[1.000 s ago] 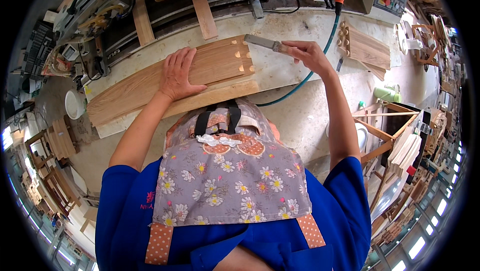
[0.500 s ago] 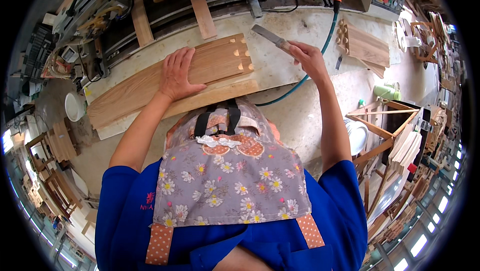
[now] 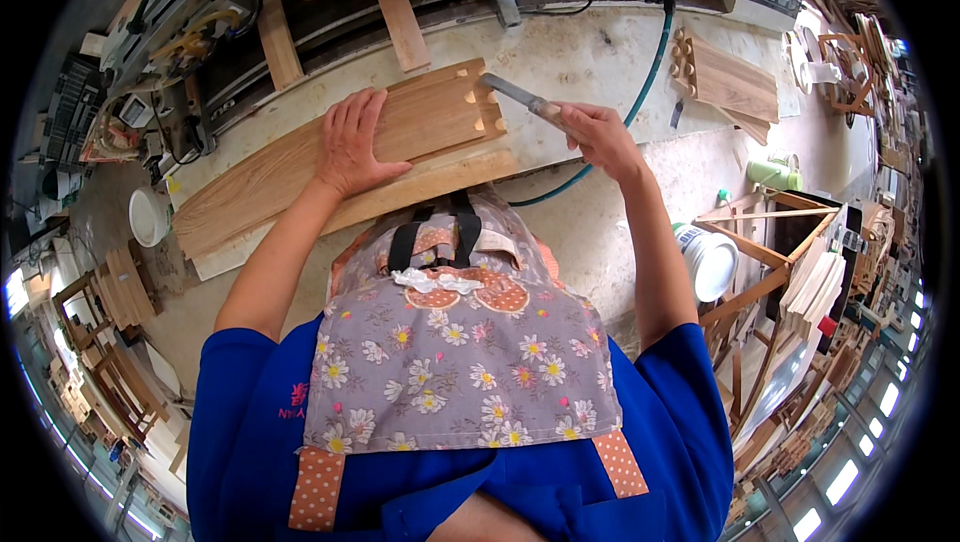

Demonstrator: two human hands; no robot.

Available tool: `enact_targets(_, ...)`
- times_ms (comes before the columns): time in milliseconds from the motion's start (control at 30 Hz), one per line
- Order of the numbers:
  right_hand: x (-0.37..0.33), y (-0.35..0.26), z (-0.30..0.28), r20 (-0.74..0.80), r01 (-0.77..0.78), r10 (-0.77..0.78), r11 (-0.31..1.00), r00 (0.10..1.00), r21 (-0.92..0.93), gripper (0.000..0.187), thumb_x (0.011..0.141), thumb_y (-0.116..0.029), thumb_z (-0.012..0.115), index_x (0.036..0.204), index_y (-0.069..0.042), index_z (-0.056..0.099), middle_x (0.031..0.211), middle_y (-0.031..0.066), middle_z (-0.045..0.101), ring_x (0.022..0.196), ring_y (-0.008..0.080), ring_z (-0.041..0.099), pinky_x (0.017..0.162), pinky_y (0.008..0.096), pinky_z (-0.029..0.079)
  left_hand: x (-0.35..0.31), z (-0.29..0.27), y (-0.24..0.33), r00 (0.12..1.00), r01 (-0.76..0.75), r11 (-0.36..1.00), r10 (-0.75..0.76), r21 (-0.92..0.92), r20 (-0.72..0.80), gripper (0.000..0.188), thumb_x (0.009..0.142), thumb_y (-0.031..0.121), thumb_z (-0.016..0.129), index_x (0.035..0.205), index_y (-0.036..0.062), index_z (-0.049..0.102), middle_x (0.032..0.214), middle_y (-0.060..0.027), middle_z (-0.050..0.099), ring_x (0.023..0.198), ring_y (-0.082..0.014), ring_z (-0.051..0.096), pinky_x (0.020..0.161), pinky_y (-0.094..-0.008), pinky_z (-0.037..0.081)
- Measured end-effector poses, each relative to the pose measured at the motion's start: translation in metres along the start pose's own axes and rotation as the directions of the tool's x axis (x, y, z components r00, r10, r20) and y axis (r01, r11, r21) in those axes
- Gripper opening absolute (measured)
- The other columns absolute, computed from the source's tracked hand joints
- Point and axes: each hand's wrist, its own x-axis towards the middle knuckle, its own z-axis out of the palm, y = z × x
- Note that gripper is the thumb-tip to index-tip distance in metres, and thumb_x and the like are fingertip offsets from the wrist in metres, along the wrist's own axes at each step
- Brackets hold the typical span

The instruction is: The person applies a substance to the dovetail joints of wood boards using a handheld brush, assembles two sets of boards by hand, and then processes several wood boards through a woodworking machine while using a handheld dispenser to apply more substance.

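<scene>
A long brown wooden board (image 3: pixel 270 167) lies aslant across the worktable, with several pale rounded notches along its right end. My left hand (image 3: pixel 355 147) rests flat on the board's upper face, fingers stretched and thumb apart. In my right hand (image 3: pixel 598 134) is a chisel (image 3: pixel 525 100), gripped by its wooden handle. Its flat grey blade points left, and the tip is at the far corner of the notched end; whether it touches the wood I cannot tell. A paler wooden strip (image 3: pixel 440 180) runs along the board's near side.
Behind the board stands a machine with rails and wooden bars (image 3: pixel 400 17). A teal hose (image 3: pixel 652 67) curves over the table near my right hand. Notched boards (image 3: pixel 735 82) lie at the right. White buckets (image 3: pixel 712 267) (image 3: pixel 150 217) stand on either side below.
My right hand has moved a little left and nearer to me, bringing the chisel's tip from beyond the board to its notched end. My left hand stays on the board.
</scene>
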Motion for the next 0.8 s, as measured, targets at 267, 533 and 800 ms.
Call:
enact_targets(267,0.003,0.019,-0.004,0.182,-0.205,0.140,0.887,0.973,0.413,0.037,0.097,-0.033,0.049,0.125,-0.011,0.057,0.066,-0.0030,0.049,0.041,0.0006,0.029,0.035,0.0161,0.018,0.002,-0.002,0.001,1.000,0.001,1.000,-0.001,0.002,0.011,0.103,0.053,0.048,0.080,0.138,0.0088,0.036,0.133,-0.0119,0.043,0.124,-0.0293,0.040,0.105,-0.0427,0.028)
enact_targets(533,-0.043,0.016,0.016,-0.088,0.012,-0.008,0.999,0.996,0.043,0.037,0.093,-0.035,0.057,0.118,-0.009,0.064,0.062,-0.0031,0.051,0.043,0.0013,0.034,0.037,0.0177,0.022,-0.001,0.001,-0.001,1.000,0.001,1.000,-0.001,-0.007,-0.009,0.103,0.053,0.050,0.080,0.137,0.0088,0.037,0.133,-0.0117,0.043,0.124,-0.0292,0.040,0.105,-0.0425,0.028)
enact_targets(800,-0.046,0.030,0.034,-0.127,-0.039,0.060,0.986,0.990,0.164,0.039,0.094,-0.035,0.055,0.122,-0.009,0.061,0.062,-0.0020,0.051,0.041,0.0017,0.032,0.035,0.0177,0.021,0.001,-0.001,0.000,1.000,-0.009,1.000,0.009,-0.021,-0.003,0.103,0.052,0.047,0.081,0.137,0.0086,0.037,0.133,-0.0119,0.043,0.124,-0.0297,0.040,0.105,-0.0430,0.029)
